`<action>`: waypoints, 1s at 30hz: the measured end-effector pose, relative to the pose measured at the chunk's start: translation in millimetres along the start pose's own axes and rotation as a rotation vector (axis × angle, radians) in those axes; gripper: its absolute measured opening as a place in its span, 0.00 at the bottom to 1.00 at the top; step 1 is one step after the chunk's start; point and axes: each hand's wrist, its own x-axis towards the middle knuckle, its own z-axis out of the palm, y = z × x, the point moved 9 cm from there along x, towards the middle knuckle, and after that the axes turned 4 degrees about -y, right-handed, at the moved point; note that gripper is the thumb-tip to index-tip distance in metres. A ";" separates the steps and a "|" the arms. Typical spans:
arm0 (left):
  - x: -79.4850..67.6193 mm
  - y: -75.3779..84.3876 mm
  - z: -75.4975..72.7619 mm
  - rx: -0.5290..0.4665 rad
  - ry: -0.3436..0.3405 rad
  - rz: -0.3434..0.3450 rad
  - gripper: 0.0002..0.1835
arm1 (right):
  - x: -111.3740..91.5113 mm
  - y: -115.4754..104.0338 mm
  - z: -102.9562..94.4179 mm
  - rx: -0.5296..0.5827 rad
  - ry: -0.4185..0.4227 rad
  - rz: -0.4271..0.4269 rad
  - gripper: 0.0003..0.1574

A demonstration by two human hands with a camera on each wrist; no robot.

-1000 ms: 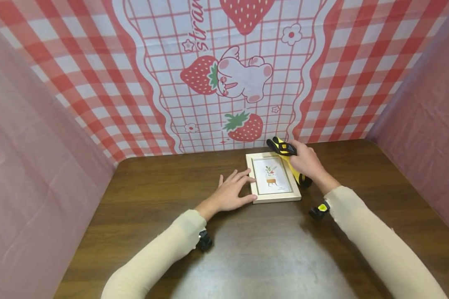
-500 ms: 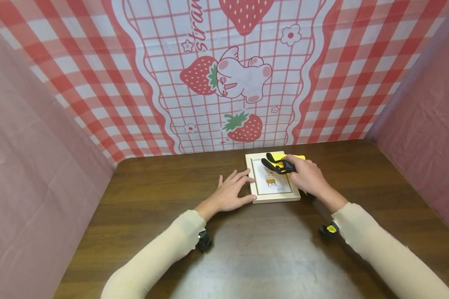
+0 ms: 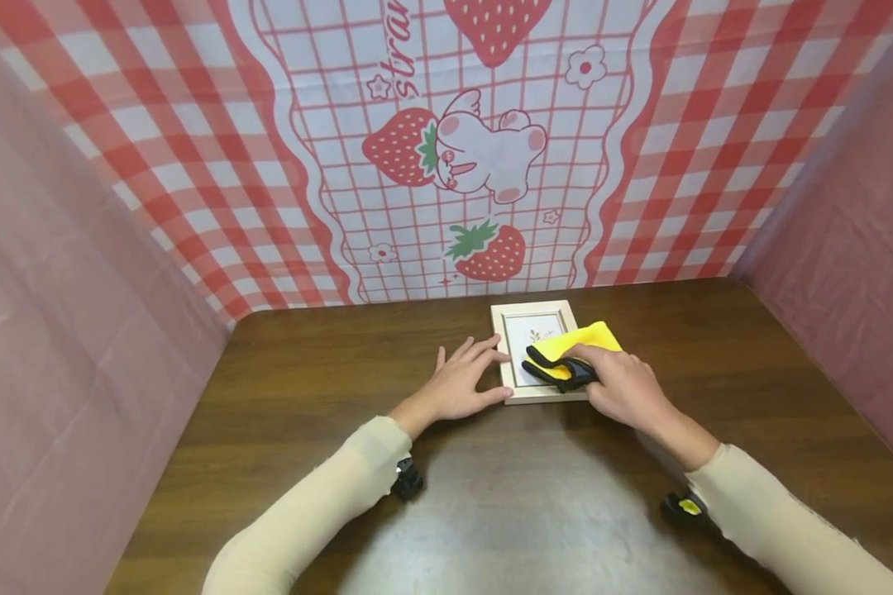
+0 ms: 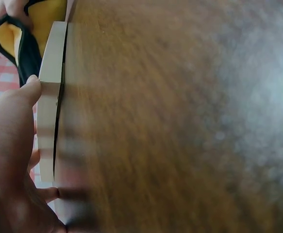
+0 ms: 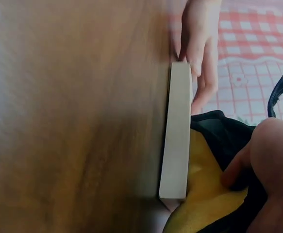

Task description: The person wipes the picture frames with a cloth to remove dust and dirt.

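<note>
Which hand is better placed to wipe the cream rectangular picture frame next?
Likely the right hand, which grips the black-edged yellow cloth over the frame; the left hand merely touches the frame's edge.

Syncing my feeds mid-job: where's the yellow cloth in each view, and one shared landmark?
Head: yellow cloth, right of centre, over the lower right of the picture frame.
Left wrist: yellow cloth, upper left, running off the top.
Right wrist: yellow cloth, lower right, running off the bottom.
Shared landmark: the picture frame, in all three.
</note>
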 end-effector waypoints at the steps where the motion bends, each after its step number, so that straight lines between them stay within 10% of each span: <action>1: 0.2 0.2 -0.3 0.003 -0.001 0.000 0.33 | -3.6 -1.9 0.2 -0.007 0.000 -0.011 0.35; 30: -1.7 2.8 -2.4 0.009 -0.015 -0.017 0.32 | -27.0 -44.7 -64.3 0.016 -0.006 -0.104 0.32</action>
